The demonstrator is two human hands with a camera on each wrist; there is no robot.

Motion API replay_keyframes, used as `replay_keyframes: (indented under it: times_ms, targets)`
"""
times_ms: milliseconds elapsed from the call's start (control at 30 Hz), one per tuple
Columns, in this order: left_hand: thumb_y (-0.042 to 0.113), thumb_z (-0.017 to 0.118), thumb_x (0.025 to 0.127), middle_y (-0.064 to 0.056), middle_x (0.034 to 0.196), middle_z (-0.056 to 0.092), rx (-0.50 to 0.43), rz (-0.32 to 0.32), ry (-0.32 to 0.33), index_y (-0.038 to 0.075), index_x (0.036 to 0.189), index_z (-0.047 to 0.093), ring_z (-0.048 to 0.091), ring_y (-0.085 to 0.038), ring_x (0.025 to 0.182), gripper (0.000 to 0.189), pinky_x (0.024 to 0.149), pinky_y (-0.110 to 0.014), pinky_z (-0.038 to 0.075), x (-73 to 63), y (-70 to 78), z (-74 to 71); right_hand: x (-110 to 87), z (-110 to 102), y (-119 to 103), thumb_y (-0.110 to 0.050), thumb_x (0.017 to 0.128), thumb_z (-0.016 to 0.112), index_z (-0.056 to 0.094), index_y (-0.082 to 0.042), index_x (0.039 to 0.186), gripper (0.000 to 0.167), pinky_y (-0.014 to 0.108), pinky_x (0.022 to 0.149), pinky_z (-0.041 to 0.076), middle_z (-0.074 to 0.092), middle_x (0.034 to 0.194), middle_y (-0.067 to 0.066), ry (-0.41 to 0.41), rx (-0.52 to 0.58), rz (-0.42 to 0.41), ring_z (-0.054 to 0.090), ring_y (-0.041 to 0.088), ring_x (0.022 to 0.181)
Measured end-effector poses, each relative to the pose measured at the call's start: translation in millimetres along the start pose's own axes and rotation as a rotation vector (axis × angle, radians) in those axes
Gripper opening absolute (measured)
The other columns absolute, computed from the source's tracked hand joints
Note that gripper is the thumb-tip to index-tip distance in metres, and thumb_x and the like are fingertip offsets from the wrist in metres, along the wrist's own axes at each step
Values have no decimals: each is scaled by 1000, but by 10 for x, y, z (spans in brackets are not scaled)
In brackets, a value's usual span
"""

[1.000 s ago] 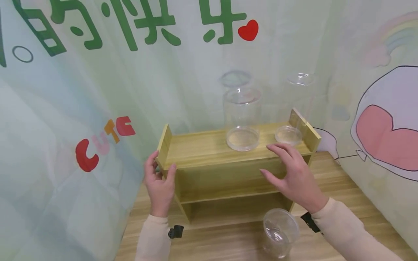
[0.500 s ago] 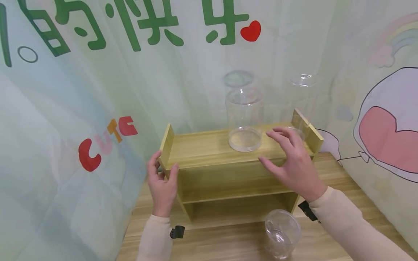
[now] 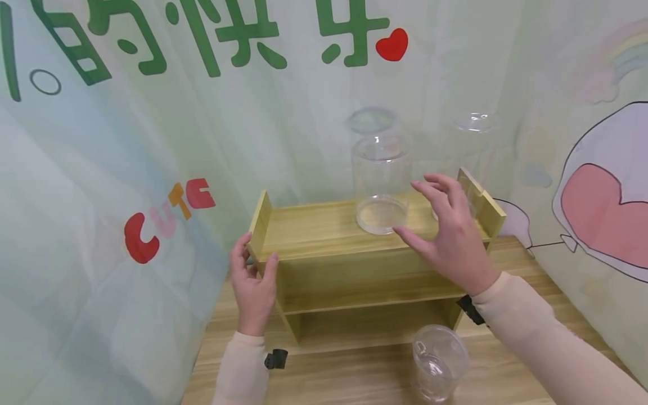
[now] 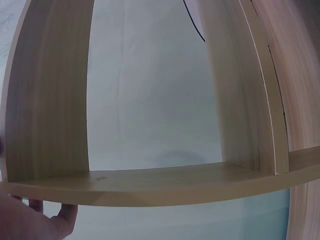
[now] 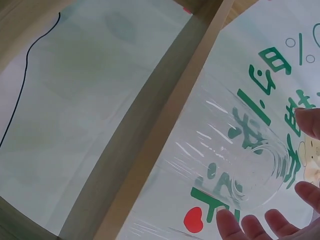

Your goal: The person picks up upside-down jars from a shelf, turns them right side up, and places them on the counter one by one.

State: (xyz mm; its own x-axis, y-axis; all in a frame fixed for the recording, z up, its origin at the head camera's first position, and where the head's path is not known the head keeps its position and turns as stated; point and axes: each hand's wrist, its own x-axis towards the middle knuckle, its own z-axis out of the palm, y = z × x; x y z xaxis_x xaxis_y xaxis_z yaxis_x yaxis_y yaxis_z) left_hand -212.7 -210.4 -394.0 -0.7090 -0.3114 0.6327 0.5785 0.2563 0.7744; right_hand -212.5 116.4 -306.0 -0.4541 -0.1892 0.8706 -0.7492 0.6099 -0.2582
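Observation:
A two-tier wooden shelf [image 3: 314,228] stands on the table. My left hand [image 3: 253,295] holds its upper left corner, with the thumb at the front and the fingers round the outside of the side panel [image 4: 150,195]. On the top board, right of centre, stands a clear jar [image 3: 381,183]. My right hand [image 3: 453,239] is just right of this jar, thumb and fingers spread apart, with no grip on it. In the right wrist view the jar [image 5: 225,155] lies near those fingertips. A second clear jar [image 3: 476,143] stands at the right end, partly hidden behind my right hand.
Another clear container [image 3: 439,360] sits on the table [image 3: 349,374] in front of the shelf's right half. The shelf's right end panel [image 3: 488,208] rises above the top board. A printed curtain [image 3: 298,129] hangs close behind and at both sides.
My right hand has moved up and left, from in front of the right jar towards the middle jar. My left hand stays on the shelf corner. The head view has shifted slightly.

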Motion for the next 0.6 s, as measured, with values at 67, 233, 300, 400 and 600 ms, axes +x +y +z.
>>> replay_keyframes:
  times_ms: [67, 233, 300, 400, 600]
  targets:
    - [-5, 65, 91, -15, 133, 47, 2, 1, -3, 4, 143, 42, 48, -23, 110, 58, 81, -29, 45, 2, -9, 1, 24, 1, -4, -11, 69, 87, 53, -1, 134, 74, 54, 96, 42, 41, 137, 24, 2, -3, 3, 45, 40, 122]
    - [-3, 64, 92, -13, 134, 47, 11, 21, -3, 6, 143, 43, 47, -22, 112, 56, 84, -29, 45, 19, -7, -2, 87, 14, -11, -11, 68, 88, 52, -1, 135, 77, 58, 97, 40, 37, 142, 27, 16, -9, -15, 43, 42, 124]
    - [-1, 64, 93, -14, 132, 48, 9, 21, -4, 7, 143, 42, 47, -22, 111, 55, 83, -30, 45, 17, -8, -15, 107, 29, -11, -12, 69, 88, 52, -1, 136, 77, 59, 97, 39, 36, 142, 28, 19, -15, -21, 42, 43, 124]
    - [-1, 63, 93, -14, 130, 49, 6, 15, 8, 7, 143, 42, 47, -21, 109, 56, 82, -29, 44, 7, 1, -38, 146, 54, -12, -15, 70, 88, 51, -1, 137, 77, 59, 97, 39, 34, 143, 29, 21, -27, -26, 41, 43, 125]
    - [-7, 63, 91, -19, 131, 46, 7, 41, 3, 2, 142, 42, 48, -23, 108, 56, 78, -26, 45, -4, -28, -8, 238, 74, 9, -13, 67, 90, 51, -4, 138, 81, 59, 96, 41, 32, 145, 24, 46, -21, -4, 41, 42, 126]
